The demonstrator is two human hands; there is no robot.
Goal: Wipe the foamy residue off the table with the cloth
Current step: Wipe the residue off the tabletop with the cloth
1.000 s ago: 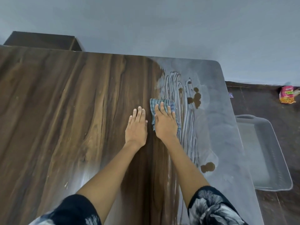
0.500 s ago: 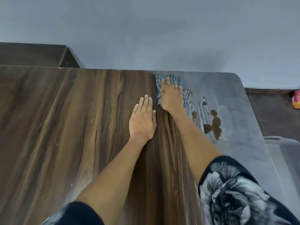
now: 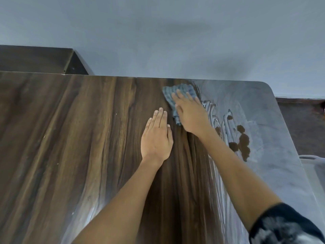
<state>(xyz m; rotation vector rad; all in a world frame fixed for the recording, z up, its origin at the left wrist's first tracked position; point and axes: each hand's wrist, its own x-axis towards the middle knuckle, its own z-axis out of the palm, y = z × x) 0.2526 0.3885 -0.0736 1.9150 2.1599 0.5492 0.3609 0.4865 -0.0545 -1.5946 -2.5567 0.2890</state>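
A blue checked cloth (image 3: 171,95) lies flat near the far edge of the dark wood-grain table (image 3: 70,138). My right hand (image 3: 190,113) presses on the cloth with straight fingers and covers most of it. Pale grey foamy residue (image 3: 263,138) coats the table's right part, with finger-like streaks and a few bare brown patches (image 3: 243,140) just right of my right wrist. My left hand (image 3: 157,138) rests flat on the wiped wood, palm down, just left of the cloth.
A grey wall rises behind the table. A dark wooden cabinet (image 3: 35,59) stands at the back left. A grey plastic tub (image 3: 314,166) sits on the dark floor beyond the table's right edge.
My right hand has pushed the cloth away from me to the table's far edge, then shifted it slightly left. The left hand has kept its place on the wood.
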